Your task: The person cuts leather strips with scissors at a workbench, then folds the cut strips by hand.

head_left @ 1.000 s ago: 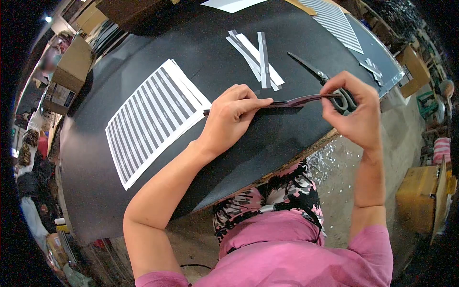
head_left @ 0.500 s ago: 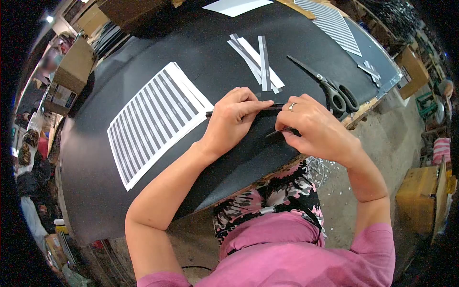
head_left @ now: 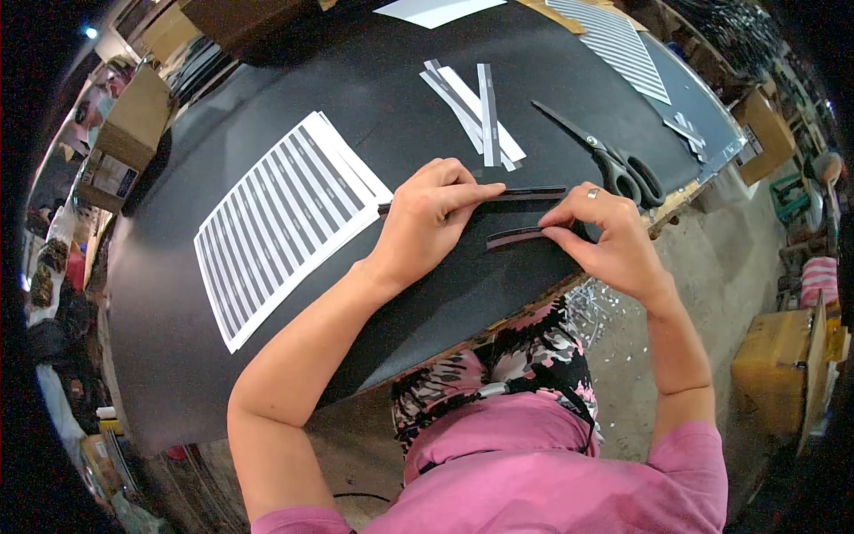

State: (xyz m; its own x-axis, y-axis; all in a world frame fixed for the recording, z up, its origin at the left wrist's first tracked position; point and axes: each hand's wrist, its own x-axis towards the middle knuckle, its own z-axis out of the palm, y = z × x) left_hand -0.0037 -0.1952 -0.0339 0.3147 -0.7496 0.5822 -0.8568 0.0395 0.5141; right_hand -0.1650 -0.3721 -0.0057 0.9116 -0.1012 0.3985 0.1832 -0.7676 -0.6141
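Observation:
My left hand (head_left: 425, 209) is closed in a pinch on a narrow black strip (head_left: 538, 192), which sticks out past the fingertips to the right; part of it is hidden under the hand. Between the thumb and forefinger of my right hand (head_left: 612, 233) is a short dark strip (head_left: 513, 238), held just above or on the black tabletop, nearer to me than the long one. Beyond my right hand lie black-handled scissors (head_left: 614, 165), blades pointing away to the left. Several loose grey and white paper strips (head_left: 485, 111) lie crossed farther back.
A stack of striped paper sheets (head_left: 280, 227) lies left of my left hand on the black table surface (head_left: 169, 311). More striped paper (head_left: 618, 49) and small strip pieces (head_left: 685, 132) are at the far right. Cardboard boxes (head_left: 129, 133) stand along the left edge.
My right hand has moved right, away from the left fingertips, and its fingers have straightened. More of the long black strip and the short strip now shows. My left hand has stayed nearly still.

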